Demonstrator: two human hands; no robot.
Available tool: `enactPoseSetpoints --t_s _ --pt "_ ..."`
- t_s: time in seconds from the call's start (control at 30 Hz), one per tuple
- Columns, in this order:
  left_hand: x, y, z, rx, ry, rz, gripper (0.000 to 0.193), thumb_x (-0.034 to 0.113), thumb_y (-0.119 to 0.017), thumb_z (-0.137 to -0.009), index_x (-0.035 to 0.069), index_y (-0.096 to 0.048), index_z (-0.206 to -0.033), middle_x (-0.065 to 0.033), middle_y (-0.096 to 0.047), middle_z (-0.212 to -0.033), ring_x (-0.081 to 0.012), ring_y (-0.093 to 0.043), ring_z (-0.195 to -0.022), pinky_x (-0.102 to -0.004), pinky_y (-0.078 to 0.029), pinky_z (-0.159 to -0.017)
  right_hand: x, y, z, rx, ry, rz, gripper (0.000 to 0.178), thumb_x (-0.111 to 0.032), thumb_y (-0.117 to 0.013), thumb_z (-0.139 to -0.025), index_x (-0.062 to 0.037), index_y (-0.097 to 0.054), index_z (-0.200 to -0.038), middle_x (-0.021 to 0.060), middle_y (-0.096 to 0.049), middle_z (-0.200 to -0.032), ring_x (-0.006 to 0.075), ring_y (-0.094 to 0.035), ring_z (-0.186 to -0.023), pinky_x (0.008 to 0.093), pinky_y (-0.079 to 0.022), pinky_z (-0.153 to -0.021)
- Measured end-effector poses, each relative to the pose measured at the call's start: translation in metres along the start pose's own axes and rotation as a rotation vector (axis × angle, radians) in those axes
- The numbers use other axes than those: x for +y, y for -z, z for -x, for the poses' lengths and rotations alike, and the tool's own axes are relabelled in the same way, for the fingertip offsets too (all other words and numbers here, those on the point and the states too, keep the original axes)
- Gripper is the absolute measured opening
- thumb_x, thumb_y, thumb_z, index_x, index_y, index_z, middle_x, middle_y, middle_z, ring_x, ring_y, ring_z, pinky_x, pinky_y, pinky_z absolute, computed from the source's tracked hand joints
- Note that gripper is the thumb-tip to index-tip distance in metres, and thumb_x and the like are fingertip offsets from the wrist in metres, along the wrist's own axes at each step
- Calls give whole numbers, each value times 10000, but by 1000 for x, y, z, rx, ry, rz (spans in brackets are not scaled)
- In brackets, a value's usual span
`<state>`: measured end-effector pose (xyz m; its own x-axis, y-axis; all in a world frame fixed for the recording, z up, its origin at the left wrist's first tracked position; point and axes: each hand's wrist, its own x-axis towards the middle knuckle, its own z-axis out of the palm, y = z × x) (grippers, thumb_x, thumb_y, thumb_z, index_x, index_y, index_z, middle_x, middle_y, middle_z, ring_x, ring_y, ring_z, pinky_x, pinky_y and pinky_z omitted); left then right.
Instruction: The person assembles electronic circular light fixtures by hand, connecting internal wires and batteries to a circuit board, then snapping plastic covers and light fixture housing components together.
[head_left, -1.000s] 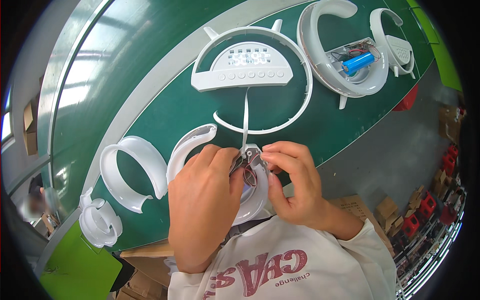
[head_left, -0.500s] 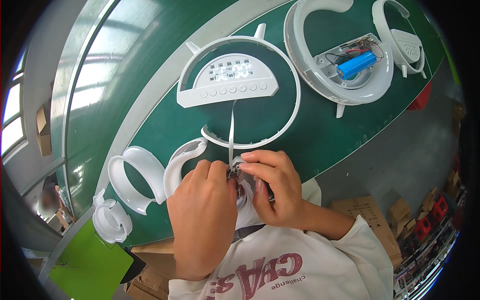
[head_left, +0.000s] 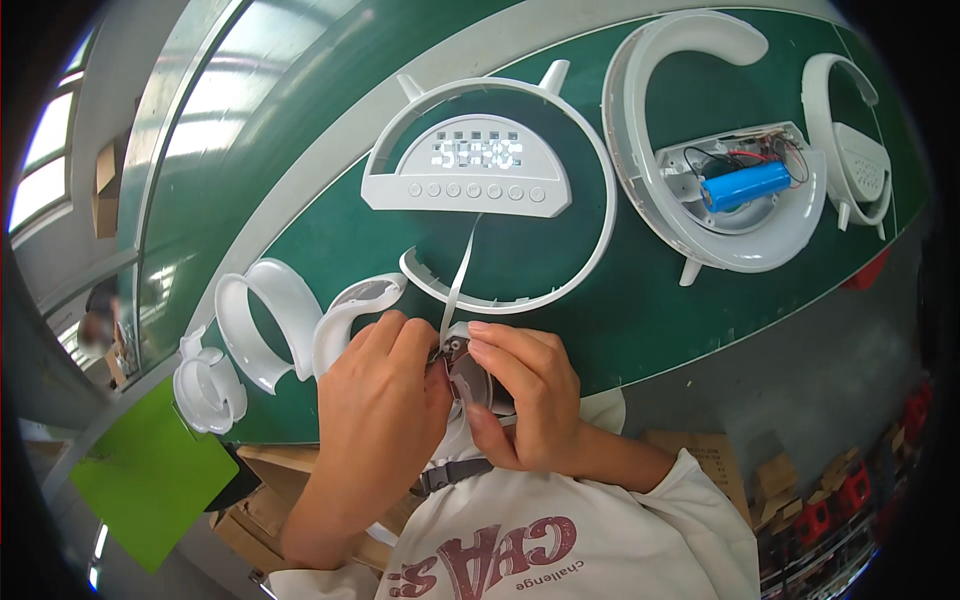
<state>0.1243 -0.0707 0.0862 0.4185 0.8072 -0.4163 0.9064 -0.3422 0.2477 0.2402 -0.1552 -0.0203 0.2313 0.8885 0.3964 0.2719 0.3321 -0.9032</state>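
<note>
The left hand (head_left: 385, 385) has its thumb and fingertips pinched on the left edge of a small grey-and-white housing (head_left: 467, 378), held in front of the waist at the near side of the green table (head_left: 680, 300). The right hand (head_left: 530, 390) touches its right side, fingertips at the top end and thumb apart lower down; whether they clamp it I cannot tell. From the housing a white ribbon cable (head_left: 460, 275) runs up to a half-round white panel (head_left: 475, 172) with lit digits and a row of round buttons, their marks too small to read, inside a two-pronged white ring (head_left: 611, 200). Left of the hands lie curved white shells (head_left: 285, 300); to the right, a C-shaped white body (head_left: 640, 150) bears a blue cylinder (head_left: 745, 187) among red and black wires. The white shirt (head_left: 640, 530) carries large, dark-red lettering with a smaller line beside it, both upside down.
</note>
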Motion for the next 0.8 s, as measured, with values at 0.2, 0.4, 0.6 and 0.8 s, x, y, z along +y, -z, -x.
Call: enactPoseSetpoints --t_s 0.2,0.4,0.6,0.8 --pt "5 -4 3 2 -8 28 214 -19 -696 -778 25 -563 -939 -105 -561 -882 -321 -600 -846 -444 -482 -660 -2 4 1 -60 -12 3 675 -216 -791 -848 93 -490 -1367 279 -572 -1337 379 -639 -1087 422 -550 -897" --pt "8 -6 5 23 -20 15 228 -56 -674 -763 -1 -548 -946 -138 -538 -876 -342 -569 -825 -450 -475 -680 -1 10 0 -95 -34 -16 714 -208 -803 -847 107 -457 -1385 304 -554 -1350 400 -631 -1109 429 -550 -905" --pt "7 -7 5 38 -30 27 225 -56 -675 -770 -4 -563 -957 -137 -542 -871 -344 -574 -830 -452 -477 -681 0 8 0 -82 -25 -3 669 -196 -780 -880 109 -459 -1381 303 -556 -1345 404 -628 -1112 440 -553 -916" --pt "-4 1 6 -17 19 201 234 24 -737 -803 9 -629 -1010 -120 -633 -970 -309 -644 -857 -418 -516 -702 -1 8 1 -78 -27 22 620 -180 -761 -893 99 -477 -1368 286 -569 -1342 398 -630 -1110 437 -555 -910"
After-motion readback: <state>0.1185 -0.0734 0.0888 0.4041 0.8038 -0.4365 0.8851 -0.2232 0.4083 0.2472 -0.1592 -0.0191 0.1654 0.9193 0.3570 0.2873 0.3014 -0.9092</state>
